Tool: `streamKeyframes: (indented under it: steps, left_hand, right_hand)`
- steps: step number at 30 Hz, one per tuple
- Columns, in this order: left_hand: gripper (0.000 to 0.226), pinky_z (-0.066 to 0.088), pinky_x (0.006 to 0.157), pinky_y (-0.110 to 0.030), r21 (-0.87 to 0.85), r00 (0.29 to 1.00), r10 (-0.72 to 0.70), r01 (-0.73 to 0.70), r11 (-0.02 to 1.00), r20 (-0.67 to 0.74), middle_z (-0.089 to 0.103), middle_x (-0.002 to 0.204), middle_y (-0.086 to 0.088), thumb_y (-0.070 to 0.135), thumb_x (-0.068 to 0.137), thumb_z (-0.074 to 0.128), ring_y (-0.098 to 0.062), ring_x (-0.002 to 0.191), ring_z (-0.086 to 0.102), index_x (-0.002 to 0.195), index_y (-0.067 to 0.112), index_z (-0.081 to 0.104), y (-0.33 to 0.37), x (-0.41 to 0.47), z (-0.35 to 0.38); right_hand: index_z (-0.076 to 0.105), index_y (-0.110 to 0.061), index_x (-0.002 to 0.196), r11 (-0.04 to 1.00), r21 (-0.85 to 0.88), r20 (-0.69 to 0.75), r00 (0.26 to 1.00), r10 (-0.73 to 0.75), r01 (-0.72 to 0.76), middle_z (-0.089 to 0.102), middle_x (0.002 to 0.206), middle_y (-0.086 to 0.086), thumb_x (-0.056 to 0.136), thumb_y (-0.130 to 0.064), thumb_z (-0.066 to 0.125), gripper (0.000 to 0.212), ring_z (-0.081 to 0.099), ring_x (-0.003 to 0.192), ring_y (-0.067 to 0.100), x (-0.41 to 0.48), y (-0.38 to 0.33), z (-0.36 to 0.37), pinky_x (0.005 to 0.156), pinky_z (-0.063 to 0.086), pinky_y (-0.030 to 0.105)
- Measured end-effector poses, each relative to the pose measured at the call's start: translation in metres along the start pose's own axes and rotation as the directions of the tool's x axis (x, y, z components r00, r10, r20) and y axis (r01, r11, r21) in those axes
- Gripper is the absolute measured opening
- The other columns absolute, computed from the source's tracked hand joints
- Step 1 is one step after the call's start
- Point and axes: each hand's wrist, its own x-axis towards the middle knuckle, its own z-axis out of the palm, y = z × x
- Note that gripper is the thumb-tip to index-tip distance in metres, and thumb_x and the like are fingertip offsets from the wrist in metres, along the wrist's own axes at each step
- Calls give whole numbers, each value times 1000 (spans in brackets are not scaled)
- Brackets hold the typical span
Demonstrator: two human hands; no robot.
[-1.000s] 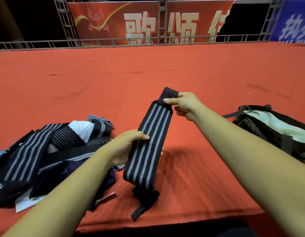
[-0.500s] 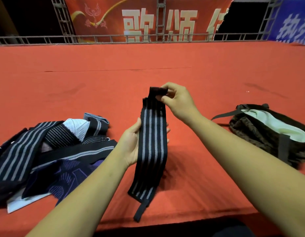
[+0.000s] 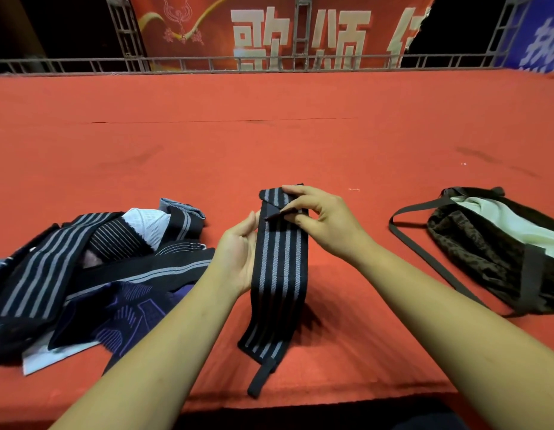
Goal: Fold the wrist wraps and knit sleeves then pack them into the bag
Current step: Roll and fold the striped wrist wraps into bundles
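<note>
So, mid-fold on one wrist wrap [image 3: 279, 268]. It sat dead centre, held up off the red stage [image 3: 300, 135], long axis running 12 to 6. At the 12 o'clock end the right hand [image 3: 325, 221] was clamped on it, thumb and fingertips pinching the first short turn-over flat. From 9 o'clock the left hand [image 3: 238, 256] cupped the strap, thumb against its edge. Its fingers were hidden behind the fabric, so I read that as a loose grip, not confirmed. The lower end drooped toward 6 o'clock, with a thin black tab [image 3: 261, 380] trailing near the stage edge.

Handling call: light, soft woven elastic with no stiffness, draping under its own weight. It would likely spring open if the fold were released, so keep the pinch on the folded end and roll toward the tab. Grip across the full width, not a corner, or it skews.

At 9 o'clock lay the pile of unfolded wraps and sleeves [image 3: 92, 268]. At 3 o'clock was the bag [image 3: 487, 259], mouth open, pale lining showing. Couldn't see anything packed inside; most of the job looked ahead.
</note>
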Motion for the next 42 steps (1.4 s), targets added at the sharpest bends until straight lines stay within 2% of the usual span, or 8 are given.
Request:
streamKeyframes:
  steps: [8,12,16,21,29,35,39,42]
  left_hand:
    - [34,58,77,-40,323,992,124,-128,938,34,68,107,-19,3,97,48,-30,89,69,128,6,61,-7,0,1]
    - [41,55,83,-39,494,983,173,-184,850,69,69,117,-17,-4,97,46,-27,95,68,129,16,62,-7,-1,4]
    - [45,54,87,-40,582,986,114,-162,797,118,69,123,-14,-4,97,46,-26,101,67,132,21,60,-3,-4,8]
    - [34,57,83,-36,573,993,99,-114,812,57,71,112,-11,-1,96,51,-22,94,69,124,13,63,-5,-8,3]
    - [34,51,100,-46,561,981,-58,155,813,-186,72,114,-19,25,98,57,-32,108,69,118,0,67,-13,-5,-1]
    - [33,58,74,-38,292,963,-29,110,950,-270,73,102,-15,22,102,45,-27,89,73,118,-2,62,-2,-2,2]
    - [65,41,110,-40,58,978,-33,46,997,-206,61,125,-21,44,98,37,-33,113,58,133,-9,50,9,-3,1]
    - [69,38,113,-47,66,988,-7,17,998,-156,56,134,-30,49,98,40,-40,128,53,133,-10,50,11,-5,4]
  right_hand:
    - [77,-21,93,991,4,158,979,132,-134,51,145,-3,79,1,48,39,41,134,6,-11,-2,1,109,26,12]
    - [66,-16,116,917,173,-120,916,382,-360,58,125,2,88,-24,60,29,52,117,12,9,1,-1,104,41,27]
    - [62,-3,119,666,399,209,770,603,-630,71,101,5,86,-34,74,46,69,88,18,24,4,-10,80,59,38]
    - [65,-3,96,686,506,198,844,498,-523,67,88,13,80,-2,77,21,67,79,23,34,-4,-23,80,58,41]
    - [63,-15,88,856,426,-57,935,349,-293,64,79,1,79,3,76,24,61,72,11,33,-18,-23,67,52,24]
    - [64,-8,93,890,397,-67,960,273,-225,62,79,-3,83,3,69,16,56,77,8,1,-23,-6,76,49,27]
    - [68,-22,87,945,276,-77,976,202,-174,64,108,2,78,2,73,26,59,110,7,-21,-21,15,98,44,24]
    - [66,-31,86,953,229,-37,976,214,-200,54,127,1,77,2,70,35,46,130,5,-31,-20,26,107,38,22]
